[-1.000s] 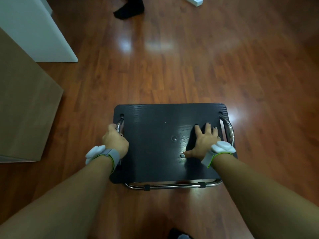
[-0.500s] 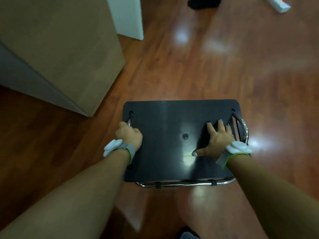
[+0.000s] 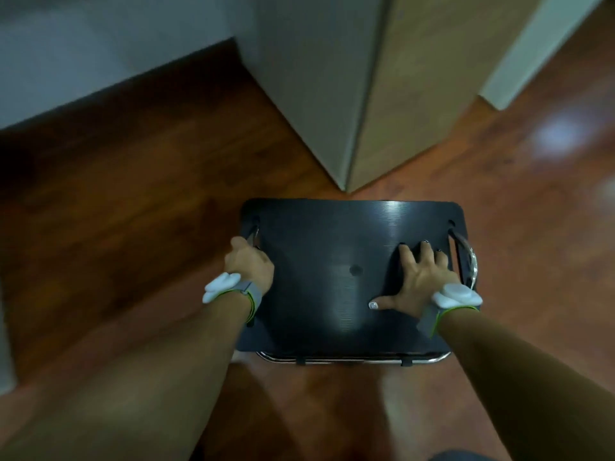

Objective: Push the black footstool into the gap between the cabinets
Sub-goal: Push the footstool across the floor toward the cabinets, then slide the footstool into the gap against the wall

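Observation:
The black footstool [image 3: 336, 247] with a ribbed top and chrome tube frame stands on the wooden floor in front of me. My left hand [image 3: 248, 262] is closed around its left edge by the chrome handle. My right hand [image 3: 421, 277] lies flat on the top near the right side, fingers spread. A tan and grey cabinet [image 3: 396, 94] rises just beyond the stool, its corner close to the stool's far edge. A grey cabinet [image 3: 83, 51] stands at the upper left. Between them a strip of bare floor [image 3: 159, 138] forms the gap, left of the stool.
A white panel [image 3: 532, 54] stands at the upper right behind the tan cabinet. Glossy wooden floor [image 3: 539, 201] stretches to the right. A grey edge [image 3: 5, 344] shows at the far left.
The view has swung left with the stool: the tan cabinet now stands straight ahead and the gap and grey cabinet have come into sight. Both hands keep their hold on the stool.

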The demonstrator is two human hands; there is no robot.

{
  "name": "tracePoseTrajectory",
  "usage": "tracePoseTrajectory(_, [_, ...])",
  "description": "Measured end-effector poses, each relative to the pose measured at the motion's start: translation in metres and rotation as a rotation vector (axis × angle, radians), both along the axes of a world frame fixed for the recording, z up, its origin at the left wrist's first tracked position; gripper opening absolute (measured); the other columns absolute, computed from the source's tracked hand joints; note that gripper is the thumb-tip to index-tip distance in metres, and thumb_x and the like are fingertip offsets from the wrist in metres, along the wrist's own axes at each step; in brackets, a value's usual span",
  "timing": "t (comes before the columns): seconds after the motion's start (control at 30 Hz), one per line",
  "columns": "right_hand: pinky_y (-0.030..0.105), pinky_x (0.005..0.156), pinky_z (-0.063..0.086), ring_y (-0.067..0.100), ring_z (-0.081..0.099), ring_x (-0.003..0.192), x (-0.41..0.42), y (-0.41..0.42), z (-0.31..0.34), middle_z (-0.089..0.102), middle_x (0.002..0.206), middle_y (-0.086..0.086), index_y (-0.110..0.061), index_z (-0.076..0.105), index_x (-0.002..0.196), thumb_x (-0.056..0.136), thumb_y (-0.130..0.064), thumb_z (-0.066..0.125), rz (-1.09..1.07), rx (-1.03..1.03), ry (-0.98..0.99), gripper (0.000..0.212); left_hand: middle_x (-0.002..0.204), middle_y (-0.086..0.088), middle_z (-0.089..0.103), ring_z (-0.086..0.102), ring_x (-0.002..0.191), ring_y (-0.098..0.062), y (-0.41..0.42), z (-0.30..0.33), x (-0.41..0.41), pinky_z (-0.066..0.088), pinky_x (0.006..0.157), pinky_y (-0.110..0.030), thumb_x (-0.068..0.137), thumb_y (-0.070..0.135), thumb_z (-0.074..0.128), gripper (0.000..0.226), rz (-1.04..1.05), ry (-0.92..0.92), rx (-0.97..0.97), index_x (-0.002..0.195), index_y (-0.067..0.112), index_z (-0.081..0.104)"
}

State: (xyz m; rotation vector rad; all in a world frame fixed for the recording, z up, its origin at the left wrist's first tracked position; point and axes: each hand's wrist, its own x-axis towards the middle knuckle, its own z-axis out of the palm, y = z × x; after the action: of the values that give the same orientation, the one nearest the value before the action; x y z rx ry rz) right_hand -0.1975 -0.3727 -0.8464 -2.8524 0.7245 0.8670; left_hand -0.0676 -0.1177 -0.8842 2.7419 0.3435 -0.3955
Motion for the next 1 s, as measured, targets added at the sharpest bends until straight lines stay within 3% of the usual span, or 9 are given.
tracePoseTrajectory(0.1, [0.05,0.106,0.041,0.045,0.03,0.134,0.037,0.044,-0.006,0.022,0.156,0.016,-0.029,0.01,0.153,0.028,-0.104,0.044,0.176,-0.015,-0.014,0.149,0.104,-0.025,0.064,0.064,0.091,-0.043,0.062,0.003,0.003,0.042,0.066,-0.037,0.091,0.018,0.051,0.026,0.175,-0.036,-0.026,0.109,0.001,0.045])
tracePoseTrajectory(0.37, [0.05,0.096,0.045,0.042,0.035,0.125,0.094,0.13,-0.006,0.025,0.144,0.013,-0.037,-0.005,0.154,0.011,-0.104,0.046,0.345,-0.049,0.098,0.166,0.093,-0.022,0.066,0.065,0.084,-0.042,0.158,-0.005,-0.015,0.04,0.064,-0.037,0.084,0.019,0.054,0.031,0.388,-0.084,-0.037,0.11,0.002,0.053])
tracePoseTrajectory(0.47, [0.053,0.095,0.045,0.042,0.033,0.126,0.103,0.151,-0.008,0.023,0.145,0.013,-0.039,-0.006,0.154,0.013,-0.102,0.048,0.391,-0.043,0.118,0.164,0.094,-0.024,0.068,0.067,0.085,-0.042,0.176,-0.006,-0.022,0.045,0.066,-0.039,0.087,0.017,0.054,0.014,0.498,-0.097,0.002,0.093,0.008,0.045])
tracePoseTrajectory(0.53, [0.056,0.095,0.046,0.042,0.03,0.127,0.11,0.165,-0.012,0.021,0.144,0.012,-0.041,-0.008,0.153,0.011,-0.1,0.051,0.402,-0.027,0.13,0.165,0.095,-0.025,0.069,0.068,0.085,-0.042,0.188,-0.009,-0.024,0.044,0.066,-0.038,0.089,0.015,0.053,0.018,0.567,-0.081,0.024,0.086,0.012,0.036])
tracePoseTrajectory(0.67, [0.061,0.093,0.047,0.042,0.028,0.126,0.131,0.188,-0.023,0.02,0.143,0.011,-0.043,-0.009,0.151,0.009,-0.099,0.052,0.422,-0.009,0.105,0.164,0.093,-0.026,0.069,0.068,0.086,-0.041,0.209,-0.01,-0.015,0.049,0.072,-0.042,0.09,0.015,0.056,0.012,0.64,-0.122,0.067,0.096,0.005,0.052])
tracePoseTrajectory(0.77, [0.056,0.102,0.043,0.045,0.023,0.133,0.152,0.21,-0.039,0.015,0.156,0.015,-0.039,-0.003,0.153,0.015,-0.101,0.048,0.493,-0.001,0.022,0.159,0.082,-0.017,0.071,0.069,0.079,-0.032,0.231,-0.008,0.003,0.046,0.059,-0.033,0.088,0.016,0.052,0.017,0.713,-0.061,0.143,0.094,0.006,0.065])
tracePoseTrajectory(0.8, [0.056,0.104,0.04,0.046,0.02,0.136,0.16,0.217,-0.042,0.011,0.159,0.014,-0.038,-0.001,0.153,0.017,-0.101,0.048,0.512,0.006,-0.001,0.158,0.08,-0.016,0.071,0.069,0.078,-0.03,0.24,-0.005,0.009,0.047,0.061,-0.033,0.088,0.015,0.049,0.019,0.768,-0.061,0.2,0.091,0.007,0.066])
tracePoseTrajectory(0.9, [0.057,0.107,0.037,0.047,0.013,0.142,0.187,0.236,-0.044,0.005,0.163,0.012,-0.041,0.0,0.153,0.02,-0.099,0.054,0.51,0.036,-0.026,0.155,0.106,-0.028,0.065,0.063,0.099,-0.041,0.26,-0.009,0.032,0.046,0.086,-0.045,0.096,0.012,0.047,0.02,0.767,-0.055,0.065,0.107,-0.002,0.056])
tracePoseTrajectory(1.0, [0.059,0.107,0.037,0.046,0.009,0.143,0.212,0.247,-0.047,0.002,0.163,0.009,-0.043,0.0,0.153,0.02,-0.096,0.059,0.483,0.049,-0.033,0.155,0.122,-0.026,0.059,0.059,0.111,-0.041,0.274,-0.006,0.058,0.045,0.093,-0.045,0.098,0.011,0.045,0.024,0.682,0.002,0.066,0.12,0.0,0.047])
